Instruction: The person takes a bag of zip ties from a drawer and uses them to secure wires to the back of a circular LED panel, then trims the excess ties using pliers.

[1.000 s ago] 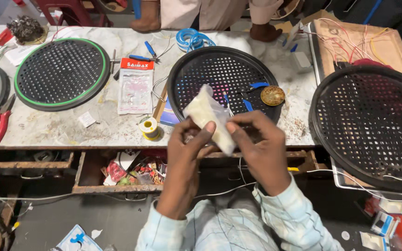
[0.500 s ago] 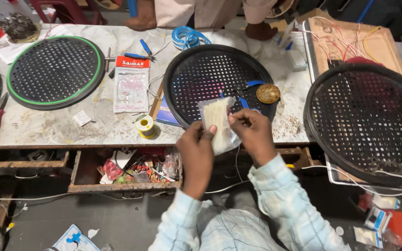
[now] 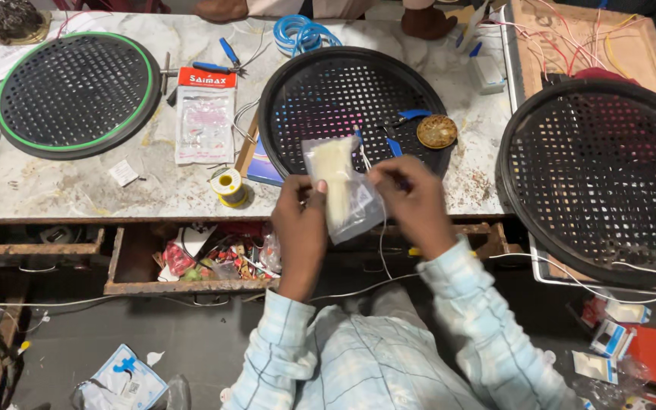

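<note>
Both hands (image 3: 358, 209) hold a clear pouch (image 3: 341, 186) above the table edge (image 3: 191, 219).

A small clear plastic bag (image 3: 343, 190) is held up in the air in front of the counter (image 3: 115, 193) edge, pinched between the left hand (image 3: 301, 220) and the right hand (image 3: 411, 201). The bag stands roughly upright, tilted a little, its lower part crumpled and hanging loose. Inside sits a pale cream, elongated bundle that fills the upper left part of the bag; what it consists of cannot be told. The film is glossy and see-through.
</note>
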